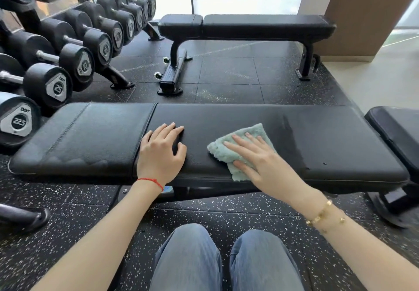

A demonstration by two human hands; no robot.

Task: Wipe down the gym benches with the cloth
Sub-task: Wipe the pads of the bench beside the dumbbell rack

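The desk (317,136) under both hands is firm, smooth padding and looks heavy. The cloth (238,148) is soft, light and pliable, pinned under the flat right hand (256,154). The left hand (161,150) rests open just beside it. Press, don't pinch.

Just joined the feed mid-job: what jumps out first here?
The right hand presses a pale green cloth flat on the near bench, with the left hand resting on the pad beside it. A dumbbell rack lines the left side, and a second bench stands beyond by the window.
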